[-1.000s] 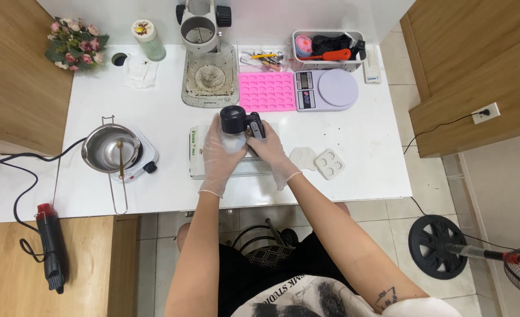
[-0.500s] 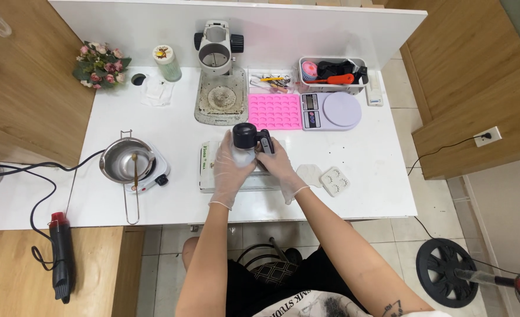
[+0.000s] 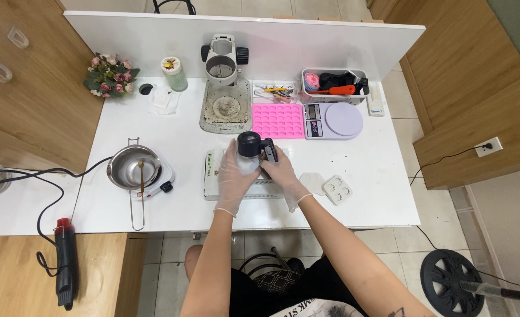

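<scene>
Flat white box (image 3: 214, 174) with green print on its left end — lies mid-tabletop (image 3: 183, 126), partly covered. Kitchen scale (image 3: 334, 121), white, round pale platform — small grey display (image 3: 314, 111) at its left, just right of pink mould (image 3: 278, 120). Display content unreadable.

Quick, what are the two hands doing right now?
Left hand: closed around a bottle with a black cap.
Right hand: closed on a small black tool beside the cap.
</scene>
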